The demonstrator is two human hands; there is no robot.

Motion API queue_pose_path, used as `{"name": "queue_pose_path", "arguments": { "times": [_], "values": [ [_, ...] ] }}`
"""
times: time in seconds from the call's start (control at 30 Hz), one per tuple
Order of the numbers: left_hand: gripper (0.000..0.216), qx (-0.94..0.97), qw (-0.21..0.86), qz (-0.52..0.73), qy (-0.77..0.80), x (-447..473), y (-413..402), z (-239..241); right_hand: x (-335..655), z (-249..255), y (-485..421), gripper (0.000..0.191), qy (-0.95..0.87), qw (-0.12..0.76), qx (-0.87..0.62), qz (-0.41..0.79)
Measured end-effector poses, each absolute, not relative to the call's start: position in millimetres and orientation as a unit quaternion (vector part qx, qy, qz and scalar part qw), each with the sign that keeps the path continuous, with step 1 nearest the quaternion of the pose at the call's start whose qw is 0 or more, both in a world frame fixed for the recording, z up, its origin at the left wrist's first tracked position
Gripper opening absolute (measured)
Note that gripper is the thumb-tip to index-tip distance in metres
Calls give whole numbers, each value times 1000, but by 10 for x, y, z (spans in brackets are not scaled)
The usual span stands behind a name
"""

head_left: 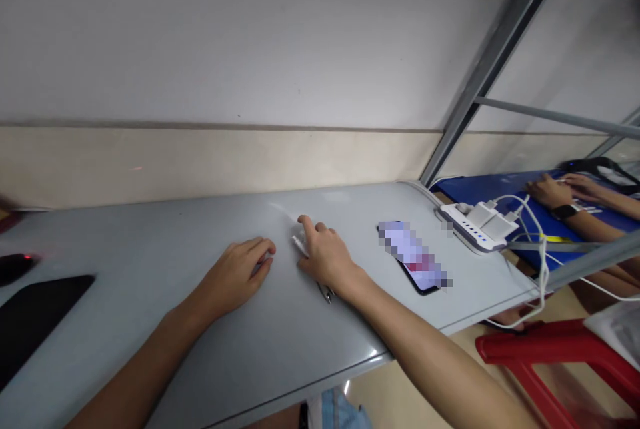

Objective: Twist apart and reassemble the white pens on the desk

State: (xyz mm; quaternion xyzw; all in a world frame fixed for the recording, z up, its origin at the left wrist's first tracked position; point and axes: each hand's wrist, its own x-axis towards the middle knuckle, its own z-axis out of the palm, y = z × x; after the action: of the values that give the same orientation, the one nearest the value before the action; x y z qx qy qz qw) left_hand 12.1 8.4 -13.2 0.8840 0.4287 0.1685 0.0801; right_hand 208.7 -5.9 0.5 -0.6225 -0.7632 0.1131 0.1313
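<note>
My left hand (245,273) rests on the grey tabletop (240,362), fingers loosely curled and the thumb a little apart from them. I see nothing held in it. To its right, my right hand (325,255) is closed over a slim pen (326,293), palm down with the index finger stretched forward. A silvery end of the pen shows below the palm and a whitish, clear part by the fingers; the middle is hidden. A phone (413,255) with its screen lit and blurred lies to the right of my right hand.
A white power strip (473,227) with plugged-in chargers and cables stands at the right. A metal frame post (463,112) rises behind it. Beyond, another person's hands (550,192) work over a blue surface. A red stool (550,342) stands below; a black mat (43,319) and mouse (15,267) lie left.
</note>
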Motion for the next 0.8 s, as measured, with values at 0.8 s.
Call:
{"name": "queue_pose_path", "arguments": {
  "times": [0.8],
  "values": [
    [17, 839, 185, 277, 430, 266, 15, -222, 2163, 16, 52, 48, -583, 472, -473, 462]
  ]
}}
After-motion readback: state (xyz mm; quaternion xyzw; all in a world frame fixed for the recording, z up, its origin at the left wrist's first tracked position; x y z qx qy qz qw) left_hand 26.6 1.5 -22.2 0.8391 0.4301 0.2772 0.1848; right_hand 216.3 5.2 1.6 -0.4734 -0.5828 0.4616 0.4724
